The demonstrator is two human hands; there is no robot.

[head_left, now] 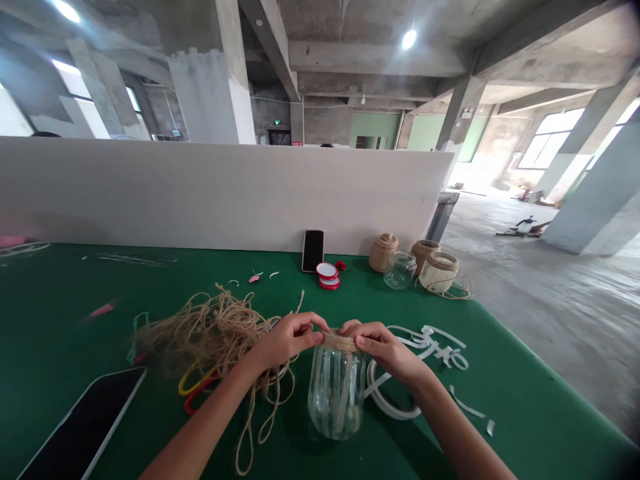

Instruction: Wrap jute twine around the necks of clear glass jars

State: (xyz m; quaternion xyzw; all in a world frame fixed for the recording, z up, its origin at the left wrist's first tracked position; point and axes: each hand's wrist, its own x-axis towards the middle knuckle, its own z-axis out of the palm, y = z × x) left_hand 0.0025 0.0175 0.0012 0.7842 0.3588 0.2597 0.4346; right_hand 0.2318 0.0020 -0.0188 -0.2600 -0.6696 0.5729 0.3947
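Note:
A clear glass jar (336, 393) stands upright on the green table (60, 333), with vertical white tape strips on its wall and brown twine wound round its neck (341, 342). My left hand (290, 339) pinches the twine at the left of the neck, fingers closed. Fingers curled, my right hand (385, 348) presses on the twine at the neck's right side. A loose tangle of jute twine (215, 333) lies just left of the jar, with a strand trailing under my left forearm.
A phone (85, 423) lies at the near left; another phone (313, 251) leans on the white partition. Red-and-white lids (329, 275), a bare jar (400, 270) and twine-wrapped jars (439, 271) stand at the back. White tape backing strips (430, 347) lie right of the jar. The table edge runs along the right.

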